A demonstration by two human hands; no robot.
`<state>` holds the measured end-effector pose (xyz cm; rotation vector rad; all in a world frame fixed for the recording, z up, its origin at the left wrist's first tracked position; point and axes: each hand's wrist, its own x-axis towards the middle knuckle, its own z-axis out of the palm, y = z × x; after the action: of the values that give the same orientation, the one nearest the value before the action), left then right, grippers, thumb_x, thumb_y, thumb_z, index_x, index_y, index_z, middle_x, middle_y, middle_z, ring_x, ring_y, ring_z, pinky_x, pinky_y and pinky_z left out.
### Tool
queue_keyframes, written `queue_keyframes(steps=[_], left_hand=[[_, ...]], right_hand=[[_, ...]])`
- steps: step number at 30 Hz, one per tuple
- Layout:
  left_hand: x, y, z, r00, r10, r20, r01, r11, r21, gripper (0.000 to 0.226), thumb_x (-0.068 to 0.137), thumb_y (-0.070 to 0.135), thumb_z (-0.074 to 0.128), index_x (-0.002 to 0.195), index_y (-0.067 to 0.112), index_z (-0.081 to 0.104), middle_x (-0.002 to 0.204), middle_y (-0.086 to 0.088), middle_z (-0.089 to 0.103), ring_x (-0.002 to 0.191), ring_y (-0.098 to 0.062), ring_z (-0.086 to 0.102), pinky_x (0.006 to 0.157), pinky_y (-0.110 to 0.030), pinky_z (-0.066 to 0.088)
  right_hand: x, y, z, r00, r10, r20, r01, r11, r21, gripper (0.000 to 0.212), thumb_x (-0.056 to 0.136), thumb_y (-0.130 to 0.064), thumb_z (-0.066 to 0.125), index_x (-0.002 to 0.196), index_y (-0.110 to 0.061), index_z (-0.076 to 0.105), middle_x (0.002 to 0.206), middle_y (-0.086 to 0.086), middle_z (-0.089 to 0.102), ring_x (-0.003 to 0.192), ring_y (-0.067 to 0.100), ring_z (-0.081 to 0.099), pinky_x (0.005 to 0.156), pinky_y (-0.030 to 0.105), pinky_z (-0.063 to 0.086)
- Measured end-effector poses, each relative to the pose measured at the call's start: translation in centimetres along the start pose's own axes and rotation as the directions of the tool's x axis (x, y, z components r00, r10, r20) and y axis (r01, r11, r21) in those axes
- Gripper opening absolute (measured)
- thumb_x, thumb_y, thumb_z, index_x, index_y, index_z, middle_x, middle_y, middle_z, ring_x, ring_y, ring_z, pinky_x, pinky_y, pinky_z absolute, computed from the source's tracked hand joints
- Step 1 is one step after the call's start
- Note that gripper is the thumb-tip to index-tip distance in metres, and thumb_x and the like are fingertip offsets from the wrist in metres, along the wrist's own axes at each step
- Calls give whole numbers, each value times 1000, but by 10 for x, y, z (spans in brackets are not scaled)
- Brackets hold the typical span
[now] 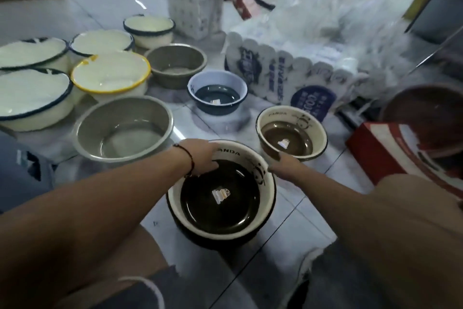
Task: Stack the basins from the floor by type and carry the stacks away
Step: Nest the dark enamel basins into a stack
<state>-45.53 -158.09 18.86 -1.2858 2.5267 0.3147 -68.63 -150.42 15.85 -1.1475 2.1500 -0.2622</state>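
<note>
Two panda basins [220,191] [292,133] – both hands [200,155] [284,164] grip one

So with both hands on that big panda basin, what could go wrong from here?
The left hand and right hand grip only the far rim of the large panda basin, so lifting might tip it toward the person. The small panda basin sits right beside the right hand and could get knocked. A red box crowds the right side.

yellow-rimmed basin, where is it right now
In the head view the yellow-rimmed basin sits on the floor at upper left, among the blue-rimmed white basins, just behind the large steel basin.
</note>
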Motion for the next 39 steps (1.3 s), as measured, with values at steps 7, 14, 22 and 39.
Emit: queue_keyframes(steps=[7,14,22,39], left_hand=[[-45,-2,-2,993,-121,-14,122,982,147,72,86,63,46,149,36,26,152,-9,30,133,-32,41,105,-47,38],[-30,-9,-25,989,-145,32,140,981,132,74,89,64,45,151,30,24,153,-9,30,133,-31,44,105,-46,41],[61,-7,-6,976,-115,183,95,989,115,68,87,58,53,145,28,34,139,-8,46,124,-31,51,100,-41,44],[172,40,12,966,119,228,-124,992,8,57,89,51,52,142,32,43,144,5,49,130,-19,47,103,-32,39]], right_hand=[[-36,-1,-29,979,-205,12,179,824,-538,75,90,-52,52,152,-21,23,155,11,28,143,37,25,115,52,24],[-1,12,-40,986,-165,30,161,880,-448,71,90,-49,54,149,-19,28,156,10,28,143,37,24,116,52,22],[129,33,-27,996,-10,93,45,923,-383,72,75,-51,59,134,-14,42,139,14,49,124,37,49,103,48,42],[286,106,30,979,203,10,-191,933,-306,58,93,-55,42,130,-12,54,132,15,56,123,36,48,101,45,42]])
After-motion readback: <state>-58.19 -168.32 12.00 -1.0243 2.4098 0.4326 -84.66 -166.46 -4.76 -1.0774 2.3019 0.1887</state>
